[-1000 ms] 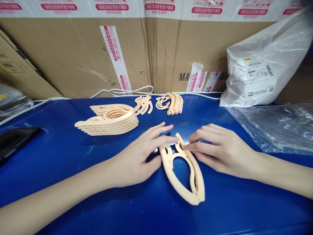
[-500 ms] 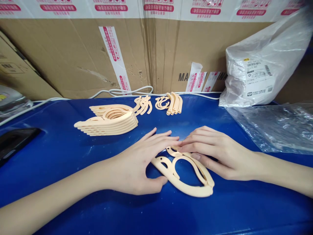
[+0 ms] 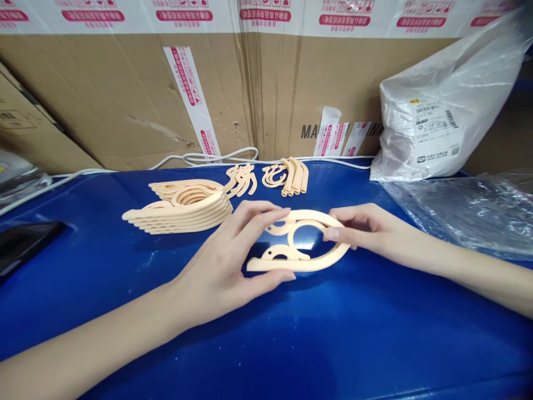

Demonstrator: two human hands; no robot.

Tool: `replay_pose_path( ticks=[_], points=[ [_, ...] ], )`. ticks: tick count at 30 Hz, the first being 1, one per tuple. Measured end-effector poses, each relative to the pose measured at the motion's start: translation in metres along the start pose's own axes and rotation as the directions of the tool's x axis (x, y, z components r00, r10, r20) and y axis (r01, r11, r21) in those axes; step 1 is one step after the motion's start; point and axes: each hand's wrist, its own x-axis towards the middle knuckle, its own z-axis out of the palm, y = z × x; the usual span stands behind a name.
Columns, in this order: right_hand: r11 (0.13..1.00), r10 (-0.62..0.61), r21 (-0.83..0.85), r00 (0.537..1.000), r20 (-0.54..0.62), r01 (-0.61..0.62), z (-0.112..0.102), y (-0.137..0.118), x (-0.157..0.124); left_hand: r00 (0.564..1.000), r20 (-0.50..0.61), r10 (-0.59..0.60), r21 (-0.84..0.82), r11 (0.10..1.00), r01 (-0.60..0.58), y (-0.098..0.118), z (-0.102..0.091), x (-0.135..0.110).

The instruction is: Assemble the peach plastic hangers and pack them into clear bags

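A cream plastic folding clothes hanger [image 3: 320, 263], folded up with its curved arms and hook, is held between my two hands just over the blue table. My left hand [image 3: 233, 253] spans its left end, the thumb on the near edge and the fingers over the far edge. Around the rounded right end, my right hand [image 3: 362, 228] pinches with thumb on top and fingers behind. Beyond my left hand lies a stack of similar folded hangers [image 3: 183, 214].
Loose hooks [image 3: 272, 176], curved arms [image 3: 295, 176] and wavy pieces [image 3: 241, 179] lie at the table's back. A black phone [image 3: 25, 247] is at left. White cable [image 3: 225, 158], cardboard boxes [image 3: 275, 83], a white plastic parcel [image 3: 437, 122] and clear plastic bags [image 3: 458, 216] border the blue table [image 3: 266, 344].
The folding hanger has come off the table surface and turned, its rounded end swinging away from me. My right hand has shifted from its far side to that end; my left fingers have curled around it.
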Motion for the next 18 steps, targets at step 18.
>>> replay_pose_path(
  ticks=[18],
  points=[
    [0.927, 0.067, 0.370, 0.998, -0.016, -0.056, 0.0026, 0.0018, -0.0003, 1.000, -0.024, -0.007, 0.131, 0.991, 0.010, -0.0074, -0.0032, 0.0016]
  ],
)
